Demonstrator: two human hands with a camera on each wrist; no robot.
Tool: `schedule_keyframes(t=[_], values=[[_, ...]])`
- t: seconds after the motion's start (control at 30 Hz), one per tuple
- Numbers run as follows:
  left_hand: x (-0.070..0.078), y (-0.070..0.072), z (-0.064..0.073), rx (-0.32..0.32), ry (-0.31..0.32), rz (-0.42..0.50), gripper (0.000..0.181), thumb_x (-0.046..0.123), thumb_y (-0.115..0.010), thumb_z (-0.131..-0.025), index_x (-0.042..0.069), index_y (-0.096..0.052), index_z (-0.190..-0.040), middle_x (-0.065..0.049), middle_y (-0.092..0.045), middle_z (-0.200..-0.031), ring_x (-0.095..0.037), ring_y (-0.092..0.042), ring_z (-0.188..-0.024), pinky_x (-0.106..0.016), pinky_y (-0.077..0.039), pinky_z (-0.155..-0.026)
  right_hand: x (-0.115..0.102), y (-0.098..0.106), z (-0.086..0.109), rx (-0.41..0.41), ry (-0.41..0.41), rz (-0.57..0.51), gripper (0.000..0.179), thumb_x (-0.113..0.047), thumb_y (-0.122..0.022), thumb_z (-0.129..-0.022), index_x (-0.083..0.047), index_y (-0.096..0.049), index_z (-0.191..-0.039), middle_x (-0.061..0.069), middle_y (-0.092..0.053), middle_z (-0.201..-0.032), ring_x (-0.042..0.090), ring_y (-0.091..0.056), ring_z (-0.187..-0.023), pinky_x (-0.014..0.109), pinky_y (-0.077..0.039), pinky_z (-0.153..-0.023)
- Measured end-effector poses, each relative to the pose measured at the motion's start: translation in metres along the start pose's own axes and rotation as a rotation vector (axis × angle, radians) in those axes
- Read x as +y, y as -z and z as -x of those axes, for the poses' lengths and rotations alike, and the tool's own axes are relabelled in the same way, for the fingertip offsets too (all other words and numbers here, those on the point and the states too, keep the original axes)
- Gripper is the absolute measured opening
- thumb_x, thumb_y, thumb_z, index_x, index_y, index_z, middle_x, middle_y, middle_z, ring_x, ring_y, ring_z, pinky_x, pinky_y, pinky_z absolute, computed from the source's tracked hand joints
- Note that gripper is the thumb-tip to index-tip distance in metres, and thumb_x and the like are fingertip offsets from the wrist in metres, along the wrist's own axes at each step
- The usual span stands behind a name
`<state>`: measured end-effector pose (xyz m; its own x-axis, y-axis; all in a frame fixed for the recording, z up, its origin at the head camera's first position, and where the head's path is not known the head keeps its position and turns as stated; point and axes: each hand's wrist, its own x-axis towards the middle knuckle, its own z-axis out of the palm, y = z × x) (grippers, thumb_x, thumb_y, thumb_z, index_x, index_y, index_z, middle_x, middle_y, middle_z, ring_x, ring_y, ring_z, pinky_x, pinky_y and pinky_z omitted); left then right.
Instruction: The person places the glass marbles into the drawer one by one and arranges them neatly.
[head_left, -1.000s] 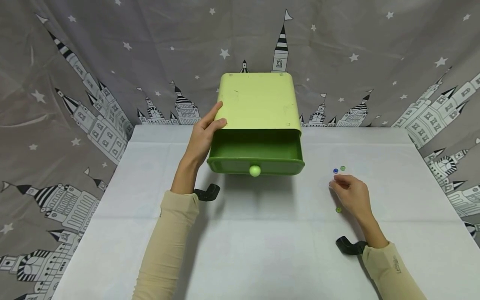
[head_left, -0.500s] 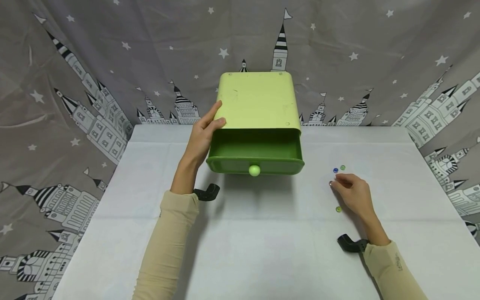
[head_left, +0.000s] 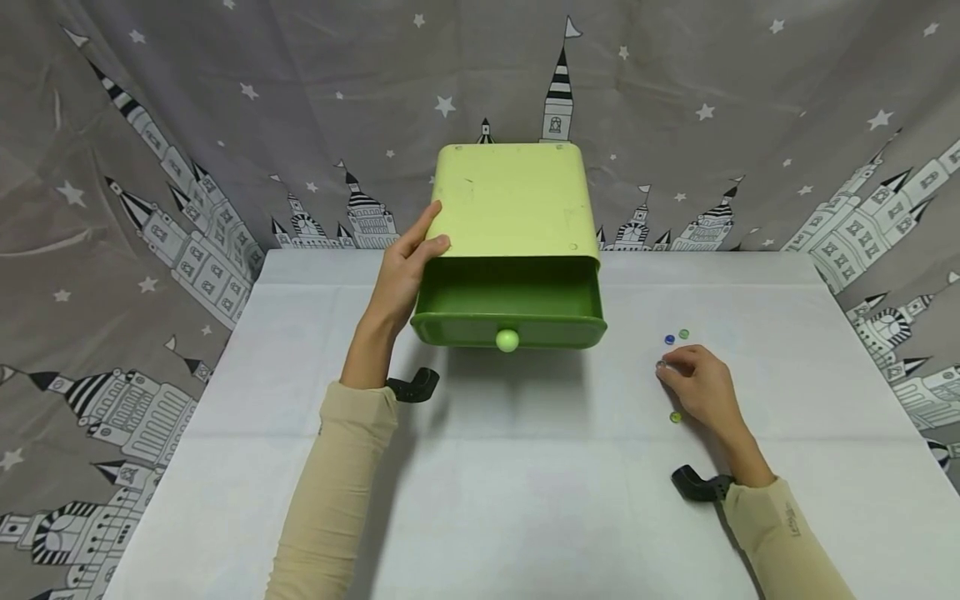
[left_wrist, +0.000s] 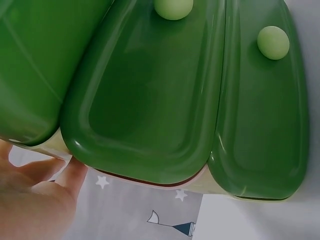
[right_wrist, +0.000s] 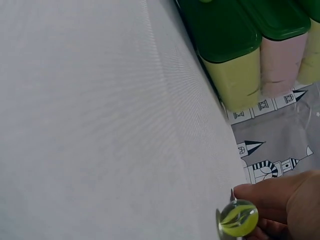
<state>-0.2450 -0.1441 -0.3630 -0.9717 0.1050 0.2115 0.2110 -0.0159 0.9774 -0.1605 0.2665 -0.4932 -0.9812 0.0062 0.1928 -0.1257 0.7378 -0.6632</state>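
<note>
Head view: the left hand (head_left: 399, 271) lies against the left side of a pale yellow cabinet (head_left: 517, 200), its thumb and index finger spread apart along the top edge; the remaining fingers are hidden. The top drawer (head_left: 450, 331), green with a light green knob (head_left: 507, 340), is pulled out, its visible interior bare. To the right, the right hand (head_left: 703, 387) is low over the white table cover (head_left: 510, 500), thumb and index finger narrowed on a small glass marble (head_left: 661, 364) (too small here for its colour to be certain). A blue marble (head_left: 670, 339) and a green marble (head_left: 684, 333) lie side by side just beyond the fingertips; a yellow-green marble (head_left: 676, 417) lies nearer the wrist. A grey backdrop (head_left: 300, 83), printed with castles and stars, hangs behind. Left wrist view: the left fingers meet the cabinet's side, beside the green drawer fronts; the middle and lower drawers (left_wrist: 145, 95) are closed. Right wrist view: a marble with a yellow-green swirl appears in front of the right fingertips, overlapping them; whether it touches them cannot be told. The cabinet stands well apart from this hand, its tiers coloured yellow, pink and yellow.
</note>
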Motion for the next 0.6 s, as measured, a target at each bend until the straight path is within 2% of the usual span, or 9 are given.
schedule_keyframes(t=[0.33,0.6], values=[[-0.0001,-0.0001,0.0004,0.003,0.002,0.003,0.056,0.021,-0.059,-0.098,0.018,-0.042,-0.151,0.008,-0.033,-0.157,-0.006,-0.02,-0.145,-0.027,-0.02,-0.116,-0.0009,-0.0022,0.001,0.031,0.028,-0.004,0.013,0.003,-0.069,-0.087,0.012,-0.07,-0.096,0.026,-0.061,-0.104,0.043,-0.06,-0.096,0.056,-0.048,-0.082],[0.0003,-0.0004,0.0005,0.007,0.003,-0.008,0.056,0.022,-0.059,-0.098,0.017,-0.043,-0.151,0.008,-0.034,-0.156,-0.006,-0.02,-0.145,-0.028,-0.019,-0.116,-0.0023,-0.0022,0.0016,0.05,0.014,-0.001,0.013,0.005,-0.069,-0.086,0.012,-0.069,-0.097,0.027,-0.063,-0.103,0.042,-0.061,-0.095,0.054,-0.049,-0.082]])
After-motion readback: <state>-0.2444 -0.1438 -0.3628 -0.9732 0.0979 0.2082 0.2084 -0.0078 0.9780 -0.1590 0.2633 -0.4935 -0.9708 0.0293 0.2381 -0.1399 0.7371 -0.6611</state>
